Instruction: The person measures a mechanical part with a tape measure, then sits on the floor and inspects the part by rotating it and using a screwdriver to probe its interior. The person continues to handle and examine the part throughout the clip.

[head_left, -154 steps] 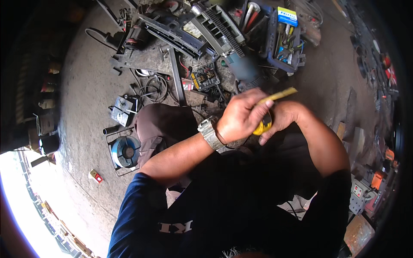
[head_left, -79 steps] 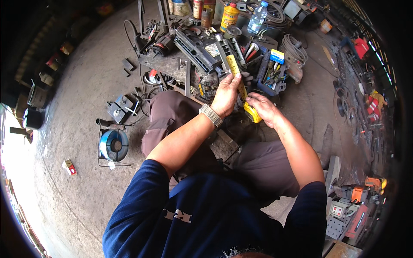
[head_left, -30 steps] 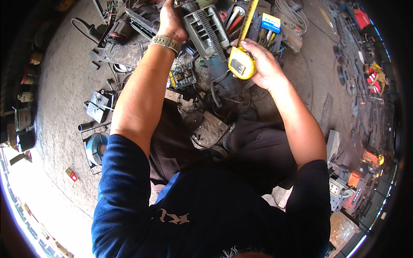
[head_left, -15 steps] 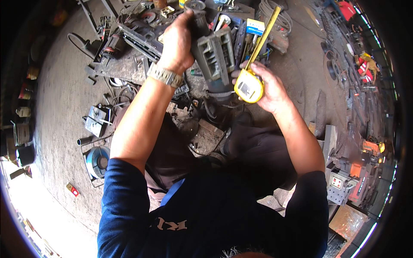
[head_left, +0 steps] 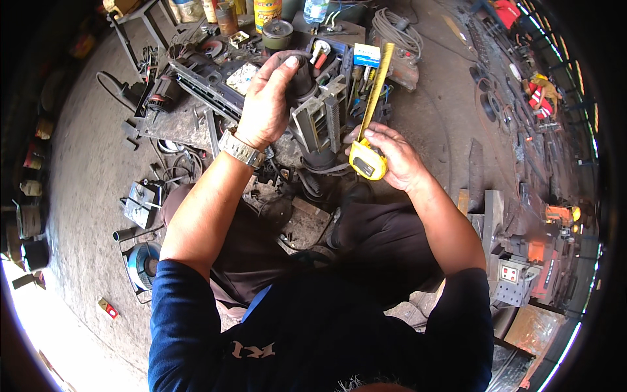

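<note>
My left hand (head_left: 269,104) is closed round the dark cylindrical end of a metal part (head_left: 302,81), thumb on top. Below and right of that hand, the part's grey slotted casting (head_left: 319,121) shows, with a dark round body under it. A yellow tape measure (head_left: 368,161) is gripped in my right hand (head_left: 398,157). Its yellow blade (head_left: 377,88) is pulled partly out and points up and away, to the right of the casting and apart from it. My left palm hides some of the cylindrical end.
A cluttered low bench (head_left: 176,117) holds steel bars, tools, a blue-and-white box (head_left: 366,55) and a lidded pot (head_left: 277,34). Coiled cable (head_left: 398,32) lies at the far right. A blue spool (head_left: 144,264) stands left of my legs. A person in a red vest (head_left: 541,101) is far right.
The whole view has shifted, showing more of the bench's far side. The metal part appears turned, its slotted face now more edge-on. The tape measure's blade stands more upright.
</note>
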Demonstrator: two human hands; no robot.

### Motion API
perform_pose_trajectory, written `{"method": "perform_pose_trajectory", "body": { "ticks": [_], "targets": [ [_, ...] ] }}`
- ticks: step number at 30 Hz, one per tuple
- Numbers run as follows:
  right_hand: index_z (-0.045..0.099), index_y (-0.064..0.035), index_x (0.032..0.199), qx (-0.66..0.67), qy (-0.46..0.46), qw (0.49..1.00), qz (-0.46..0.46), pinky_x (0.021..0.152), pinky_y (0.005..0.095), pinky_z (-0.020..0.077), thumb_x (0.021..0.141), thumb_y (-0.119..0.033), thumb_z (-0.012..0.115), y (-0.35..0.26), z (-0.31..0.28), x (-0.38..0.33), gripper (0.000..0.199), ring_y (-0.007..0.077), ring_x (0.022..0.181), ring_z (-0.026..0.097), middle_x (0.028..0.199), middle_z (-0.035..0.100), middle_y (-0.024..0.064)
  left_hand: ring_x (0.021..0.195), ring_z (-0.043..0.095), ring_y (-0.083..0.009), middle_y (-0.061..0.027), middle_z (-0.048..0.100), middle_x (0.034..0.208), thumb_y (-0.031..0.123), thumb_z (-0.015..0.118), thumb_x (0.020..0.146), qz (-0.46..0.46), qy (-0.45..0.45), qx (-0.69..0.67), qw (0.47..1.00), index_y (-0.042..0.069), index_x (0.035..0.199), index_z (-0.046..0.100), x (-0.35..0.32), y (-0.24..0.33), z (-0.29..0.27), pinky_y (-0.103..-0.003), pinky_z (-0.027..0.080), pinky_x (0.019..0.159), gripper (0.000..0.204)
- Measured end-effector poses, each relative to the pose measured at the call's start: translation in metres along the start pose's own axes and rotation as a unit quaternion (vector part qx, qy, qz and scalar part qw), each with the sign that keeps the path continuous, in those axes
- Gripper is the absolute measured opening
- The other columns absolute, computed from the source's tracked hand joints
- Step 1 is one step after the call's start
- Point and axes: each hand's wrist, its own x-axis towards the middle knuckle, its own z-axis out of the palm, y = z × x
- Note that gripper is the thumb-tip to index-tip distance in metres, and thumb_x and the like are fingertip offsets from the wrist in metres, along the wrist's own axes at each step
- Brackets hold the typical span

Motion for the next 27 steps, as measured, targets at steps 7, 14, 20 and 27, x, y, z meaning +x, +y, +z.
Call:
{"method": "perform_pose_trajectory", "body": {
  "ticks": [7, 14, 20, 27],
  "targets": [
    [0.072, -0.0019, 0.121, -0.367, 0.080, 0.925, -0.059, 0.083, 0.0306, 0.0558, 0.107, -0.026, 0.063, -0.039, -0.046, -0.018, 0.029, 0.0130, 0.093, 0.068, 0.107, 0.076, 0.0074, 0.087, 0.070, -0.0145, -0.0090, 0.074, 0.098, 0.018, 0.057, 0.105, -0.016, -0.011, -0.035, 0.999, 0.002, 0.117, 0.065, -0.007, 0.005, 0.018, -0.030, 0.058, 0.083, 0.022],
    [0.075, -0.0039, 0.114, -0.779, 0.098, 0.590, -0.186, 0.092, 0.0463, 0.0538, 0.104, -0.036, 0.061, -0.151, -0.014, -0.019, 0.036, 0.0354, 0.102, 0.068, 0.104, 0.073, 0.0133, 0.087, 0.067, -0.0159, -0.0102, 0.071, 0.097, 0.023, 0.053, 0.107, 0.014, -0.031, 0.061, 0.998, 0.002, 0.115, 0.063, -0.005, 0.002, 0.018, -0.031, 0.057, 0.081, 0.024],
    [0.075, -0.0039, 0.112, -0.843, 0.031, 0.489, -0.221, 0.097, 0.0490, 0.0498, 0.103, -0.029, 0.060, -0.192, 0.029, -0.008, 0.031, 0.0388, 0.104, 0.065, 0.102, 0.071, 0.0172, 0.084, 0.067, -0.0134, -0.0078, 0.071, 0.094, 0.026, 0.057, 0.108, 0.019, -0.027, 0.068, 0.997, 0.003, 0.113, 0.065, -0.003, 0.002, 0.015, -0.030, 0.057, 0.078, 0.025],
    [0.075, -0.0048, 0.112, -0.867, 0.025, 0.438, -0.237, 0.102, 0.0489, 0.0500, 0.102, -0.028, 0.061, -0.189, 0.048, 0.002, 0.029, 0.0392, 0.107, 0.065, 0.104, 0.072, 0.0170, 0.078, 0.067, -0.0083, -0.0017, 0.072, 0.092, 0.024, 0.067, 0.105, 0.012, -0.034, 0.044, 0.998, 0.004, 0.116, 0.070, -0.005, 0.007, 0.014, -0.025, 0.057, 0.070, 0.024]
  ]
}}
